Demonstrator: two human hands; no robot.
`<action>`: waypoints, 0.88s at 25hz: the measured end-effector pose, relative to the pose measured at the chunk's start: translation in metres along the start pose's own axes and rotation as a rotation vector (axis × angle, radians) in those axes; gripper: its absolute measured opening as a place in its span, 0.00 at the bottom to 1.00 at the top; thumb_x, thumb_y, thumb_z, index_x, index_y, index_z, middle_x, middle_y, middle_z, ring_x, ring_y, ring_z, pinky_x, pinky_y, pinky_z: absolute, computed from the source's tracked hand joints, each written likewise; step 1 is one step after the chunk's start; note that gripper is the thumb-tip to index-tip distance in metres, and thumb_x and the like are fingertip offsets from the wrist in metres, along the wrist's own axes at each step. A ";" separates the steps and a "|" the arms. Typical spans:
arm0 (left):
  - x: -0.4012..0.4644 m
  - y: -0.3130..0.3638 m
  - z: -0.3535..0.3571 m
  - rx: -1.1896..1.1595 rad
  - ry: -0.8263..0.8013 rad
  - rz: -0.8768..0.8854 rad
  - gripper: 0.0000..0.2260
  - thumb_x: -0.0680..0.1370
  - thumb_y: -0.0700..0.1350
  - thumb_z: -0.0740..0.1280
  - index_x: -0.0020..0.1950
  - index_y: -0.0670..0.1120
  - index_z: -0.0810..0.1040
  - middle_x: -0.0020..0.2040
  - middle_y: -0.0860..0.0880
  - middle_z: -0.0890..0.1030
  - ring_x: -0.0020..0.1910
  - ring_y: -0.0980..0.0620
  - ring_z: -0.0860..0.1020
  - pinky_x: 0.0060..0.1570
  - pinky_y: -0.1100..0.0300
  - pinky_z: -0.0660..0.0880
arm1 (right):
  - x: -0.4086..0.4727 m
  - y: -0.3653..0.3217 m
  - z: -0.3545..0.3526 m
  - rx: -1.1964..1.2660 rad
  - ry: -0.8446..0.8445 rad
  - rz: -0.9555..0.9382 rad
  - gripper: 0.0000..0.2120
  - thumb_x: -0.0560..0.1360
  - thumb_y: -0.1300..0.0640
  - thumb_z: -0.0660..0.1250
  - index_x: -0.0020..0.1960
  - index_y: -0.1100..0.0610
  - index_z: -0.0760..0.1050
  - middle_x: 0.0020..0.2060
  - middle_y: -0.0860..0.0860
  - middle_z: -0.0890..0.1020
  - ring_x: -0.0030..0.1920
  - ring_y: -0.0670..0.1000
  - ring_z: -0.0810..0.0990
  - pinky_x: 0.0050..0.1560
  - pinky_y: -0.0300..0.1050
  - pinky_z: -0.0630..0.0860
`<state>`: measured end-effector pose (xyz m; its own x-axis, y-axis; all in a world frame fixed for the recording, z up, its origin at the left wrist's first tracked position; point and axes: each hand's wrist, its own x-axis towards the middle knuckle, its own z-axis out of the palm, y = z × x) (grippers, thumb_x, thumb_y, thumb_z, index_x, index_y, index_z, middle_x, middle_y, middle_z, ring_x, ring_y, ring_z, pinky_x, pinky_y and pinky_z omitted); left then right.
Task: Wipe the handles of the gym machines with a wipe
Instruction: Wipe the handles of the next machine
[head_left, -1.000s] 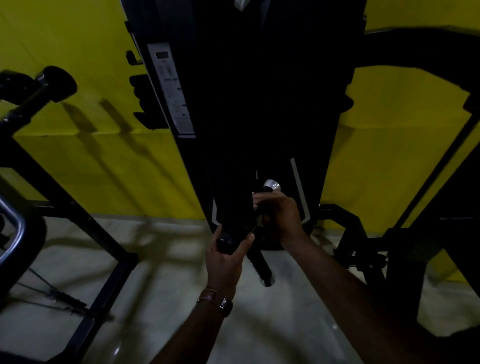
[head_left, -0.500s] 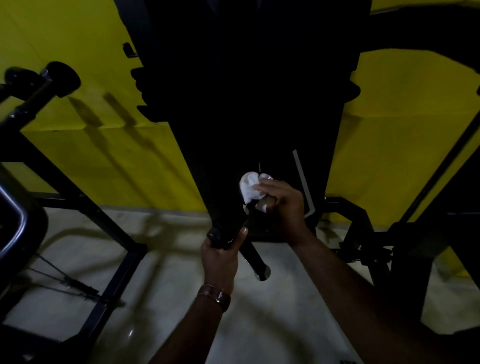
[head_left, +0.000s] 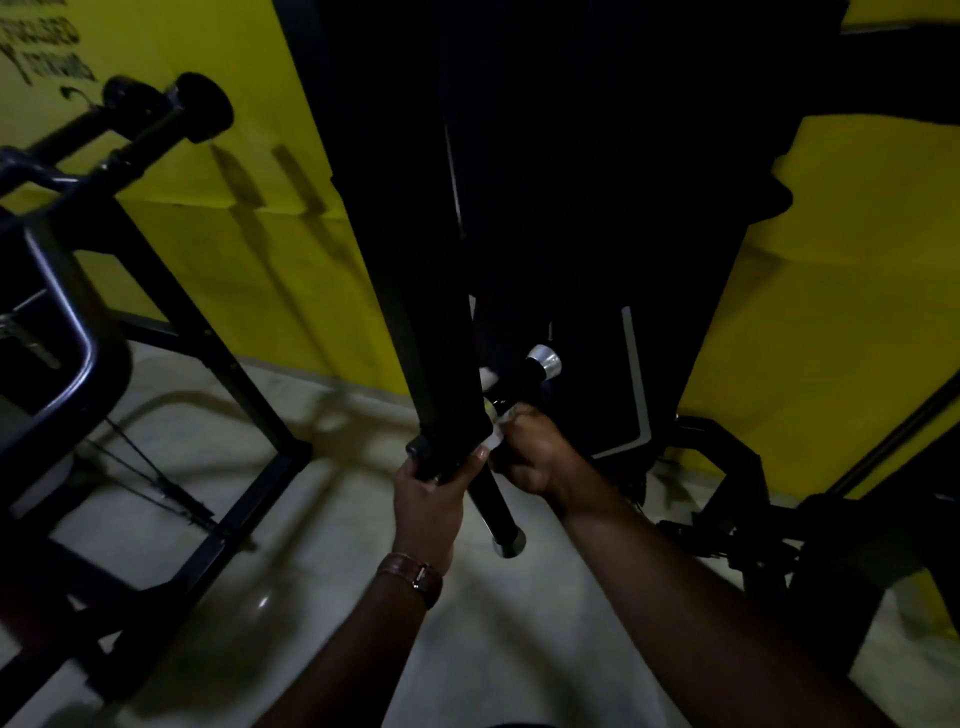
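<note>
Neighbouring frame, far left: a dark machine frame (head_left: 171, 332) with a round-ended bar (head_left: 200, 106) is seen against the yellow wall (head_left: 249, 249); no part of it is touched.

Left hand: the left hand (head_left: 431, 493), with a brown watch strap (head_left: 413, 571) at its wrist, is curled round the lower end of the black upright arm (head_left: 441, 374) of the machine, which is judged to be steadied by it.

Handle: a black bar handle (head_left: 501, 467) with silver end caps runs from the far cap (head_left: 544, 361) down to the near cap (head_left: 509, 545), just right of the arm.

Wipe: only small white scraps of the wipe (head_left: 496, 436) are shown, pressed between the handle and the fingers of the right hand.

Right hand: the right hand (head_left: 535, 457) is closed round the middle of the handle with the wipe held inside the grip.

Change: half a second ago the wipe was bunched in plain sight at the far end of the handle; the right hand has since been drawn nearer along the bar, so that the far cap is now uncovered.

Meaning for the task: the far stretch is judged wiped; the near stretch toward the lower cap is judged still to be done.

Containers: none is seen in this view.
</note>
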<state>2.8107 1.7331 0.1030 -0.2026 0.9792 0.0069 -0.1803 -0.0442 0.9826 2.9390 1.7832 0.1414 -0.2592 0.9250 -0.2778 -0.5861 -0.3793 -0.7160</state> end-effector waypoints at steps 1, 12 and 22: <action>0.000 0.001 -0.001 0.012 0.000 0.006 0.15 0.69 0.38 0.77 0.54 0.42 0.81 0.50 0.46 0.85 0.53 0.49 0.82 0.52 0.57 0.75 | 0.003 -0.001 -0.002 -0.016 -0.019 0.031 0.16 0.80 0.66 0.54 0.39 0.57 0.76 0.30 0.50 0.78 0.30 0.45 0.77 0.30 0.37 0.75; 0.006 0.029 0.006 0.021 0.007 0.111 0.24 0.62 0.43 0.81 0.55 0.42 0.79 0.52 0.43 0.84 0.53 0.43 0.82 0.53 0.47 0.79 | -0.006 0.000 -0.018 0.076 0.239 -0.042 0.10 0.78 0.68 0.57 0.45 0.62 0.77 0.38 0.56 0.80 0.37 0.50 0.80 0.40 0.41 0.77; 0.002 0.033 0.010 0.108 0.016 0.156 0.21 0.62 0.42 0.80 0.52 0.43 0.81 0.48 0.46 0.85 0.49 0.46 0.84 0.51 0.46 0.80 | -0.018 0.013 -0.019 -0.932 0.262 -0.980 0.10 0.74 0.56 0.67 0.53 0.45 0.75 0.51 0.52 0.78 0.51 0.46 0.79 0.53 0.39 0.75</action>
<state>2.8136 1.7361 0.1370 -0.2358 0.9588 0.1583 -0.0409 -0.1725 0.9842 2.9507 1.7623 0.1247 0.1693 0.8195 0.5475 0.3100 0.4830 -0.8189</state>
